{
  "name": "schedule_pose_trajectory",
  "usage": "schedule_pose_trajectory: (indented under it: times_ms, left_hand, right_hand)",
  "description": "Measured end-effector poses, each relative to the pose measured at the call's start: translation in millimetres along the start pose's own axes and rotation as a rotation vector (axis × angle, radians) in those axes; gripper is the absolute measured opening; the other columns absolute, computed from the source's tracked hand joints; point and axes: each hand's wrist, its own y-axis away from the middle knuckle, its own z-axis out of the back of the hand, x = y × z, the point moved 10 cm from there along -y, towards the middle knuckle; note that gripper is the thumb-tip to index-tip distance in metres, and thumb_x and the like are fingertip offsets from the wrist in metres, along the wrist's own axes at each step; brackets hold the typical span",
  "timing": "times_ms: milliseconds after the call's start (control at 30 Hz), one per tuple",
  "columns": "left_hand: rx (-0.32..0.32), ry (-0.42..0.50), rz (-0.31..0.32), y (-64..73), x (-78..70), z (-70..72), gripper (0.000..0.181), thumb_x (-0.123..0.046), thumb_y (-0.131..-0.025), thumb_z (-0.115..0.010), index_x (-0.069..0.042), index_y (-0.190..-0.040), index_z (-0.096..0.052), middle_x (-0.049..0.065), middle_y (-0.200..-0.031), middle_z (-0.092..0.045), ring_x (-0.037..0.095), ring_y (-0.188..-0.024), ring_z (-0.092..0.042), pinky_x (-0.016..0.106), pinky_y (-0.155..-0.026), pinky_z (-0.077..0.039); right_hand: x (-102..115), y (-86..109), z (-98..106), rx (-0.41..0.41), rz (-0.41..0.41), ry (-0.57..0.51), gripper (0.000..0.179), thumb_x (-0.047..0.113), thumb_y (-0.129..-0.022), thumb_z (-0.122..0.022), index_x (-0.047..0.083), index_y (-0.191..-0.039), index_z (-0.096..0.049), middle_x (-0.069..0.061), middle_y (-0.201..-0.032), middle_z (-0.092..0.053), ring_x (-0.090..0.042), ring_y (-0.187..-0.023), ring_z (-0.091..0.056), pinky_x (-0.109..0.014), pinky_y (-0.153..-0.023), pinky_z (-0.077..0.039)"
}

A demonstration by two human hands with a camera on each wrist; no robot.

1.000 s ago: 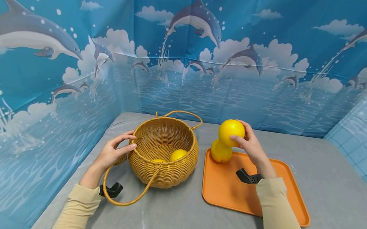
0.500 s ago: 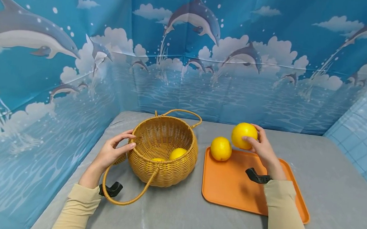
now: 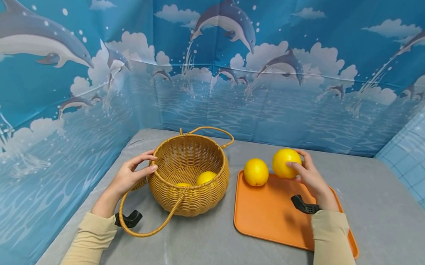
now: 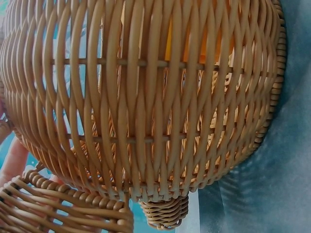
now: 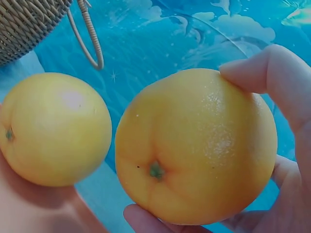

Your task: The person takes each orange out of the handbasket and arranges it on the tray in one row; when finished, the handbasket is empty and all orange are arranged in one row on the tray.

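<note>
My right hand (image 3: pixel 313 178) grips a yellow-orange orange (image 3: pixel 285 162) and holds it over the back part of the orange tray (image 3: pixel 266 215). In the right wrist view, the thumb lies on one side of the held orange (image 5: pixel 194 150) and the fingers on the other. A second orange (image 3: pixel 256 172) sits at the tray's back left corner. To the left stands a round wicker basket (image 3: pixel 192 199) with two yellow fruits inside, one (image 3: pixel 206 177) mostly visible and the other largely hidden behind the front rim. My left hand (image 3: pixel 130 176) holds the basket's left rim between thumb and fingers.
One basket handle (image 3: pixel 148 233) hangs down at the front left, over my left wrist. The other handle (image 3: pixel 212 129) leans toward the back. Grey cloth (image 3: pixel 203 252) covers the table, and a blue dolphin-print curtain (image 3: pixel 215 99) closes off the back and left.
My right hand has carried the held orange to the right and slightly down, away from above the second orange. My left hand and the basket have stayed in place.
</note>
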Motion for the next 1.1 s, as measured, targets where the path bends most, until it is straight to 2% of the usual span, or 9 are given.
schedule_pose_trajectory:
  times_ms: [133,367,700,933,1100]
  left_hand:
    - [0.001,0.003,-0.003,0.0,-0.2,-0.3,0.041,-0.021,-0.091,-0.064,0.003,-0.123,-0.056,0.006,-0.147,-0.038,0.027,-0.14,-0.016,0.059,-0.108,-0.012]
    - [0.0,0.004,-0.008,0.5,-0.9,-0.2,0.04,-0.021,-0.091,-0.064,0.003,-0.123,-0.057,0.007,-0.147,-0.038,0.027,-0.14,-0.017,0.059,-0.108,-0.013]
    - [0.002,0.006,-0.003,0.5,-0.6,-0.7,0.044,-0.021,-0.091,-0.064,0.006,-0.123,-0.054,0.006,-0.147,-0.037,0.027,-0.14,-0.017,0.059,-0.108,-0.012]
    - [0.001,0.009,-0.002,1.1,-1.8,-0.5,0.042,-0.022,-0.091,-0.064,0.003,-0.124,-0.056,0.007,-0.147,-0.037,0.027,-0.14,-0.016,0.059,-0.108,-0.013]
    - [-0.004,0.008,-0.014,0.4,-2.4,-0.1,0.039,-0.02,-0.091,-0.064,0.002,-0.122,-0.057,0.008,-0.146,-0.038,0.027,-0.14,-0.018,0.059,-0.108,-0.012]
  right_hand:
    - [-5.2,0.8,1.4,0.005,-0.013,0.023,0.064,0.033,-0.098,-0.051,0.012,-0.143,-0.011,-0.031,-0.138,-0.025,-0.029,-0.105,-0.047,-0.053,-0.086,-0.047]
    - [-20.8,-0.5,-1.5,0.052,-0.065,0.06,0.072,0.036,-0.097,-0.051,0.011,-0.147,-0.005,-0.035,-0.14,-0.02,-0.045,-0.112,-0.041,-0.052,-0.086,-0.048]
    - [-37.0,-1.5,-12.3,0.113,-0.124,-0.019,0.078,0.033,-0.095,-0.057,0.015,-0.148,-0.003,-0.034,-0.143,-0.014,-0.05,-0.12,-0.036,-0.05,-0.084,-0.05]
    - [-44.3,-1.1,-18.2,0.133,-0.152,0.027,0.076,0.035,-0.094,-0.058,0.016,-0.146,-0.007,-0.033,-0.139,-0.02,-0.041,-0.108,-0.05,-0.046,-0.08,-0.052]
    - [-50.3,-2.2,-24.4,0.156,-0.197,-0.002,0.077,0.039,-0.092,-0.059,0.02,-0.146,-0.007,-0.027,-0.142,-0.017,-0.033,-0.102,-0.055,-0.043,-0.082,-0.052]
